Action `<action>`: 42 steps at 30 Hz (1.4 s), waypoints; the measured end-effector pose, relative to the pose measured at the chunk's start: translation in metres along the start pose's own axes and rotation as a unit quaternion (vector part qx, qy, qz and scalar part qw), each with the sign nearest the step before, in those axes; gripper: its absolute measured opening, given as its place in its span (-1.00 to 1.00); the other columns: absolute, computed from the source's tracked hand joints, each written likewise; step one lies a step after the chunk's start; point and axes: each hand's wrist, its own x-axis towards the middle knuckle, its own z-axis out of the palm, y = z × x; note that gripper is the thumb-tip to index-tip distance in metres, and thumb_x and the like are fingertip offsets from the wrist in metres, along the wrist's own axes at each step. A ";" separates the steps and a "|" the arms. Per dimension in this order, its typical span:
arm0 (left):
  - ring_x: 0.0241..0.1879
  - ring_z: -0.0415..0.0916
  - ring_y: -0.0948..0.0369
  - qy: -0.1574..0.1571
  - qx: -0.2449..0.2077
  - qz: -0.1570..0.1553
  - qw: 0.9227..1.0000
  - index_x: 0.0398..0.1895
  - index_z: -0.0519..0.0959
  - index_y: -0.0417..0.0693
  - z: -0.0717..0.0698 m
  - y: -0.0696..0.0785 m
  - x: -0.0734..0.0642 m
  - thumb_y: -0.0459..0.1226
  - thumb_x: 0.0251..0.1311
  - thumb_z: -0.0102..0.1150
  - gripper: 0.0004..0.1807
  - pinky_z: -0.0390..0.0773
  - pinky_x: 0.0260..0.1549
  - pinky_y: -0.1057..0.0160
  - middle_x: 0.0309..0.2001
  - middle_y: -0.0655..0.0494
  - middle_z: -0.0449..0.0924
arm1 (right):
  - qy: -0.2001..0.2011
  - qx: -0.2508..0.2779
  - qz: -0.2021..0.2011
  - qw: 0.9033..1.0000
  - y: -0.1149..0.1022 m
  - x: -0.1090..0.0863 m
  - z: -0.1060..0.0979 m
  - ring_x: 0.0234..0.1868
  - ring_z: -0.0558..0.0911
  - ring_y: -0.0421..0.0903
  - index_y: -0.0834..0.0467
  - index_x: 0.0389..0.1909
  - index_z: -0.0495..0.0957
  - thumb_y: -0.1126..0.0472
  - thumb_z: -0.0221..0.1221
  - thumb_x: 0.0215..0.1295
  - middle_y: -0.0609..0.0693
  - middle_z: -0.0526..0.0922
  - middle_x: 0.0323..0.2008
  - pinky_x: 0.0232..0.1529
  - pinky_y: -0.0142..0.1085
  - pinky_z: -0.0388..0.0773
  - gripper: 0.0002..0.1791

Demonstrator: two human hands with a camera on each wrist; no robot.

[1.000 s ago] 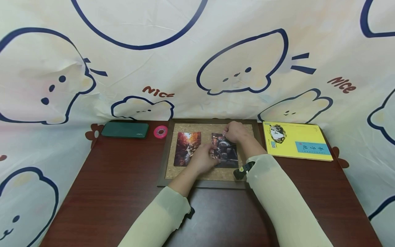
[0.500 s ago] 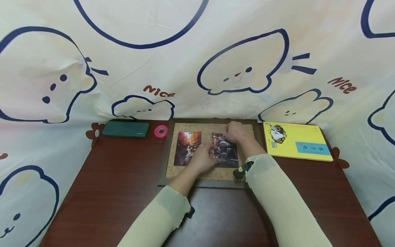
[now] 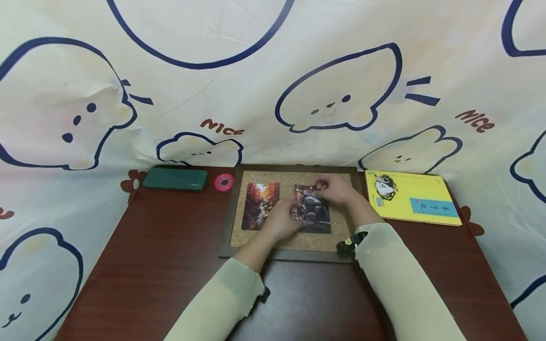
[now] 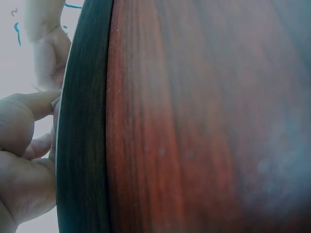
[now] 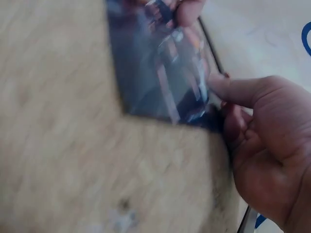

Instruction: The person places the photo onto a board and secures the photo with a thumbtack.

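Note:
A dark photo print (image 3: 316,221) lies on a cork board (image 3: 260,244) with a brown wooden frame. My left hand (image 3: 281,221) pinches the print at its left side, the thumb lower and a fingertip higher. At the print's upper right, my right hand (image 3: 337,190) holds the top edge between thumb and curled fingers, covering that corner. The right wrist view shows the print (image 5: 146,82) with the right thumb (image 5: 238,90) at its edge. To the left on the cork is an orange autumn photo (image 3: 259,203), partly behind my left hand.
Left of the frame, a dark green case (image 3: 176,179) and a round pink object (image 3: 223,182) with a pale centre sit at the table's back edge. A yellow book (image 3: 411,196) lies on the right. Behind the brown table (image 3: 170,255) hangs a cartoon-printed cloth (image 3: 256,94).
My right hand has shifted a little right and toward me along the print's top edge, its fingers uncurling somewhat. The left hand and both photos keep their places.

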 end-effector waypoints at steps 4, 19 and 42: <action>-0.13 0.52 0.11 -0.001 0.000 0.000 1.000 0.21 0.60 -0.07 0.000 0.000 0.000 -0.13 0.12 0.55 -0.41 0.55 -0.06 0.03 0.00 -0.01 0.57 | 0.011 0.002 -0.014 1.000 0.003 -0.005 0.002 -0.14 0.54 0.02 0.07 0.02 0.67 0.19 0.41 0.29 0.05 0.63 -0.14 -0.09 -0.14 0.48 -0.70; -0.16 0.51 0.13 -0.002 0.002 0.001 1.000 0.20 0.61 -0.07 0.001 0.002 0.000 -0.13 0.11 0.55 -0.42 0.55 -0.08 0.06 -0.03 0.01 0.56 | 0.012 -0.032 -0.018 0.999 0.005 -0.005 0.002 -0.15 0.56 0.00 0.04 0.09 0.71 0.17 0.41 0.30 0.01 0.67 -0.16 -0.12 -0.15 0.50 -0.66; 0.08 0.51 -0.01 -0.030 -0.005 -0.011 0.999 0.32 0.56 -0.07 -0.008 0.006 -0.001 -0.12 0.06 0.59 -0.27 0.51 0.13 -0.06 0.16 -0.12 0.51 | 0.013 -0.078 -0.050 0.996 0.000 -0.010 0.004 -0.18 0.55 -0.02 0.05 0.16 0.69 0.11 0.36 0.36 -0.02 0.66 -0.15 -0.17 -0.15 0.49 -0.63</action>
